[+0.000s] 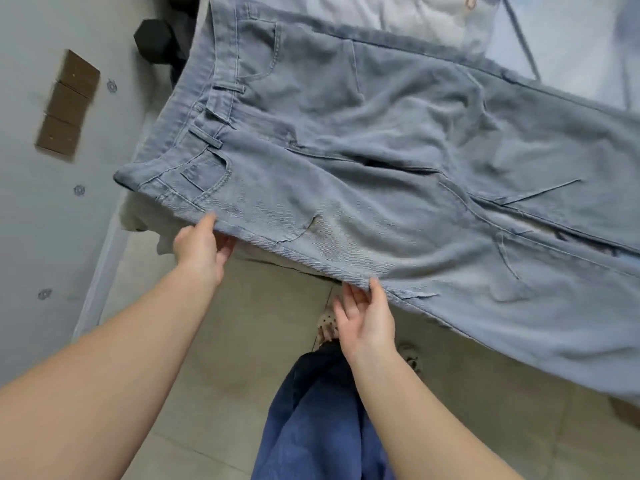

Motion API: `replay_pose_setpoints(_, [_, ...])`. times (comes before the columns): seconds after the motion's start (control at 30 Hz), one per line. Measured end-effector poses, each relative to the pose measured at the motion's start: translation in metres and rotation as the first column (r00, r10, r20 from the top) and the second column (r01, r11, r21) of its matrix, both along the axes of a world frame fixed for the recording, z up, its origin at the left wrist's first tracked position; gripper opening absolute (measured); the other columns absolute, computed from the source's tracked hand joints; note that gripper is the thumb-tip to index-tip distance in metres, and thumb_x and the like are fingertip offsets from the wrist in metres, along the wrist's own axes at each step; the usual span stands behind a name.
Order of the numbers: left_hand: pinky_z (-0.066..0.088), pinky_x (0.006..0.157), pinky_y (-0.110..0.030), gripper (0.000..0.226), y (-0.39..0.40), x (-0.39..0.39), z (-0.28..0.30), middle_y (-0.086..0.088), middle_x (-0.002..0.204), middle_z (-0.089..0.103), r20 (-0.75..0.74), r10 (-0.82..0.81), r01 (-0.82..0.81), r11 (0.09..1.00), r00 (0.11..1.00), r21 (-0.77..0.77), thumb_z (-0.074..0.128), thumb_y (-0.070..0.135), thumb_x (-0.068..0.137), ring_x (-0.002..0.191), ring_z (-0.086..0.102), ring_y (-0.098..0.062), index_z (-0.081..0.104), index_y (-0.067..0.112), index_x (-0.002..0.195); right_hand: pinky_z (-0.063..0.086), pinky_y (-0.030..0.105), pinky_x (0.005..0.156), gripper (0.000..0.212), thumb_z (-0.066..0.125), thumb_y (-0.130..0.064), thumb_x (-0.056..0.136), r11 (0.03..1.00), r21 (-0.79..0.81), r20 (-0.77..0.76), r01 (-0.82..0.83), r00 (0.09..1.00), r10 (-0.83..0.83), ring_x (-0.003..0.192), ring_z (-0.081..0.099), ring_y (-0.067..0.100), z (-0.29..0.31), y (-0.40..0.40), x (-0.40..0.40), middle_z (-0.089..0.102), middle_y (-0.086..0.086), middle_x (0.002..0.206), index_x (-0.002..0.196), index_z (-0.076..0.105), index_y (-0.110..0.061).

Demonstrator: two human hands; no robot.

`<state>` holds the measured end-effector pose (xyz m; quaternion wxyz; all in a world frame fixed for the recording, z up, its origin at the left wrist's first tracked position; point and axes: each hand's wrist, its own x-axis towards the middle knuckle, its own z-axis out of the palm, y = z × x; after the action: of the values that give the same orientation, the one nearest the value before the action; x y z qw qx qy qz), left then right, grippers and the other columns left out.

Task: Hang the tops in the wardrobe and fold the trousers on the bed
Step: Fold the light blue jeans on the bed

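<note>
We have the light blue jeans [398, 140] spread flat and unfolded across the bed [571, 46], waistband toward its left end, so the folding has not begun; no tops or wardrobe show. At the jeans' near side seam our left hand [201, 247] pinches the edge just below the waistband, and our right hand [365, 320] pinches it farther along the leg.

Matt denim trousers [381, 150] (faded, creased)

Light blue jeans [381, 150], beige floor [263, 323], brown blocks [67, 105].
</note>
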<state>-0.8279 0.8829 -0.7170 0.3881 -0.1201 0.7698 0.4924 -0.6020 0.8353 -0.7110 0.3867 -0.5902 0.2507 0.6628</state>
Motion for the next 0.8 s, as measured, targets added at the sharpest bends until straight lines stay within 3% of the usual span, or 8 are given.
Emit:
replay_pose_setpoints(0.07, [0.054,0.056,-0.025,0.017,0.009,0.0,0.018,0.003,0.064,0.059,-0.024,0.021,-0.02,0.999,0.999,0.036,0.051,0.008,0.091,0.062,0.06,-0.008,0.052,0.017,0.077,0.047,0.038,0.093,0.02,0.053,-0.023,0.097,0.998,0.038,0.057,-0.048,0.997,0.045,0.093,0.066,0.018,0.014,0.008,0.012,0.065,0.01,0.104,0.11,0.056,-0.008])
replay_pose_setpoints(0.17, [0.052,0.051,-0.02,0.021,0.019,-0.01,0.043,0.002,0.063,0.048,-0.078,0.123,-0.117,0.99,0.989,0.075,0.044,0.007,0.089,0.052,0.053,-0.005,0.047,0.015,0.069,0.045,0.033,0.097,0.016,0.051,-0.025,0.098,0.989,0.078,0.192,-0.124,0.976,0.107,0.093,0.066,0.014,0.035,0.026,0.032,0.066,0.007,0.102,0.1,0.059,-0.012])
replay_pose_setpoints(0.27, [0.056,0.069,-0.024,0.019,0.026,-0.018,0.052,0.004,0.068,0.048,-0.072,0.113,-0.112,0.993,0.991,0.027,0.048,0.013,0.092,0.06,0.053,-0.005,0.048,0.017,0.073,0.044,0.028,0.093,0.017,0.054,-0.029,0.096,0.968,0.129,0.3,-0.214,0.939,0.168,0.092,0.065,0.01,0.055,0.05,0.05,0.068,0.002,0.099,0.091,0.062,-0.016])
replay_pose_setpoints(0.33, [0.053,0.086,-0.036,0.012,0.028,-0.008,0.043,0.002,0.088,0.055,0.027,0.0,0.002,0.997,1.0,-0.081,0.057,0.028,0.094,0.082,0.057,-0.009,0.056,0.016,0.093,0.043,0.028,0.089,0.018,0.055,-0.03,0.095,0.952,0.145,0.327,-0.271,0.921,0.212,0.091,0.064,0.01,0.063,0.062,0.056,0.069,0.001,0.098,0.088,0.063,-0.016])
replay_pose_setpoints(0.4, [0.05,0.094,-0.045,0.044,0.034,0.004,0.031,-0.003,0.12,0.054,0.134,-0.062,0.083,0.984,0.989,-0.157,0.061,0.039,0.091,0.113,0.053,-0.017,0.051,0.014,0.126,0.042,0.028,0.088,0.018,0.057,-0.032,0.094,0.944,0.127,0.361,-0.306,0.9,0.243,0.093,0.063,0.013,0.063,0.072,0.057,0.068,0.001,0.099,0.087,0.063,-0.017])
replay_pose_setpoints(0.47, [0.05,0.094,-0.047,0.058,0.044,0.01,0.021,-0.007,0.134,0.049,0.17,-0.053,0.081,0.983,0.984,-0.164,0.063,0.04,0.089,0.125,0.049,-0.023,0.044,0.014,0.137,0.043,0.028,0.088,0.016,0.056,-0.031,0.095,0.95,0.127,0.369,-0.286,0.902,0.223,0.093,0.063,0.013,0.063,0.08,0.055,0.068,0.002,0.1,0.088,0.062,-0.017])
replay_pose_setpoints(0.67, [0.049,0.089,-0.05,0.078,0.06,-0.009,-0.017,-0.004,0.144,0.043,0.139,0.143,-0.084,0.928,0.98,-0.362,0.075,0.046,0.077,0.126,0.048,-0.031,0.038,0.021,0.141,0.044,0.029,0.093,0.015,0.052,-0.026,0.097,0.979,0.111,0.397,-0.173,0.911,0.116,0.096,0.064,0.013,0.057,0.098,0.043,0.068,0.001,0.097,0.093,0.062,-0.016])
replay_pose_setpoints(0.8, [0.054,0.084,-0.038,0.051,0.069,-0.008,-0.018,-0.003,0.121,0.059,0.052,0.239,-0.214,0.93,0.97,-0.298,0.073,0.028,0.081,0.107,0.061,-0.025,0.052,0.01,0.124,0.045,0.03,0.093,0.013,0.054,-0.027,0.096,0.991,0.078,0.469,-0.108,0.881,0.059,0.095,0.063,0.013,0.055,0.118,0.041,0.066,-0.001,0.093,0.089,0.061,-0.018])
